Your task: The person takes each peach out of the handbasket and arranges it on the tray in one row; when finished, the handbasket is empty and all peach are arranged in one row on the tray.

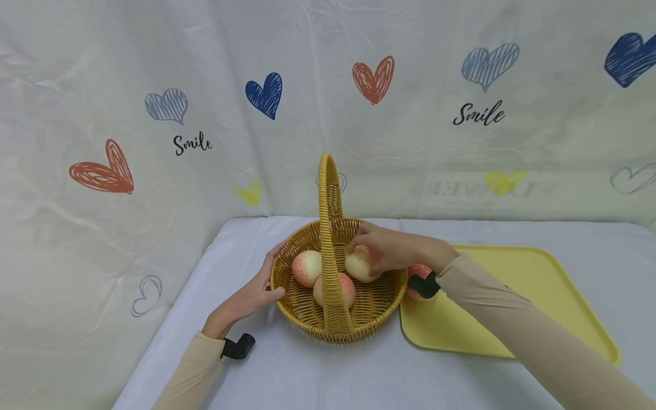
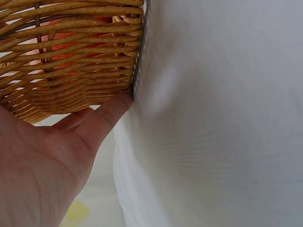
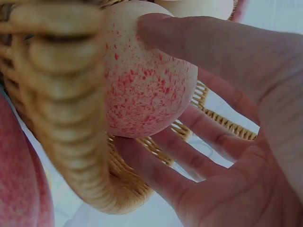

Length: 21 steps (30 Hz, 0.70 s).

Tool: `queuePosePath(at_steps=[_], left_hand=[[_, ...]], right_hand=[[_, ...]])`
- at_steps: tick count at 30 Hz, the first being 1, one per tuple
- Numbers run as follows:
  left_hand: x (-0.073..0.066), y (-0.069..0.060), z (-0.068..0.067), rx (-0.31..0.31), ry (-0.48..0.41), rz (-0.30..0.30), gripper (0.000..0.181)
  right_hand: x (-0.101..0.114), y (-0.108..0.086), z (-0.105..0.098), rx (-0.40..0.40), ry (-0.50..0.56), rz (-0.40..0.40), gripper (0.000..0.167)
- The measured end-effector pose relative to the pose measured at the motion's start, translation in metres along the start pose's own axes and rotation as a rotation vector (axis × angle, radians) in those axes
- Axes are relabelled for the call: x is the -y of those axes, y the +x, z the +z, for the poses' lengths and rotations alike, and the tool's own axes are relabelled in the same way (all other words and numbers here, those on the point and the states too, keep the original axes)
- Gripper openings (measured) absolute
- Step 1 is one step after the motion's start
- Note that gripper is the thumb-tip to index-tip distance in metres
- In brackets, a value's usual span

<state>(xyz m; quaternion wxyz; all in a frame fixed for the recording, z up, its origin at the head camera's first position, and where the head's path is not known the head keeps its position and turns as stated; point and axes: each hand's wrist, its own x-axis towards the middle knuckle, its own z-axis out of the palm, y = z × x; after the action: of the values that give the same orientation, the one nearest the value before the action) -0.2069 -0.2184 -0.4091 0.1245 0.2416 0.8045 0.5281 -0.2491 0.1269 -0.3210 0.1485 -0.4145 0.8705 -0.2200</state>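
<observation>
A round wicker basket [image 1: 307, 326] with a tall handle stands on the white-covered table, holding several pale peaches flecked with red. Inside, my right hand [image 1: 392, 249] grips one peach [image 1: 360, 265]. The right wrist view shows the thumb on top of that peach [image 3: 142, 90] and the fingers beneath it. Two more peaches, one at the left [image 1: 306, 268] and one partly behind the handle [image 1: 346, 290], lie beside it. My left hand [image 1: 254, 293] rests against the basket's left side. Up close, its extended fingers touch the outer weave [image 2: 85, 71]; some fingertips are hidden.
To the right lies a yellow tray [image 1: 533, 273], partly under my right forearm. A redder peach [image 1: 421, 272] sits at its left end, close to the basket and partly covered by the wrist. A white cloth [image 1: 307, 142] printed with hearts hangs behind the table.
</observation>
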Motion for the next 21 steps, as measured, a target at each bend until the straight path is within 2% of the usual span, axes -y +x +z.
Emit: queuePosePath(at_steps=[6,15,21], left_hand=[[-0.0005,-0.0010,-0.0012,-0.004,0.007,-0.001,0.101],[0.0000,-0.0026,-0.0020,-0.012,0.013,-0.010,0.101],[0.0003,-0.0009,-0.0008,-0.001,0.001,-0.002,0.101]], right_hand=[[0.0027,0.0029,0.0008,0.026,0.011,-0.030,0.050],[0.0053,0.0038,0.0043,0.080,0.035,-0.011,0.050],[0.0060,0.0049,0.0070,0.121,-0.010,0.017,0.053]])
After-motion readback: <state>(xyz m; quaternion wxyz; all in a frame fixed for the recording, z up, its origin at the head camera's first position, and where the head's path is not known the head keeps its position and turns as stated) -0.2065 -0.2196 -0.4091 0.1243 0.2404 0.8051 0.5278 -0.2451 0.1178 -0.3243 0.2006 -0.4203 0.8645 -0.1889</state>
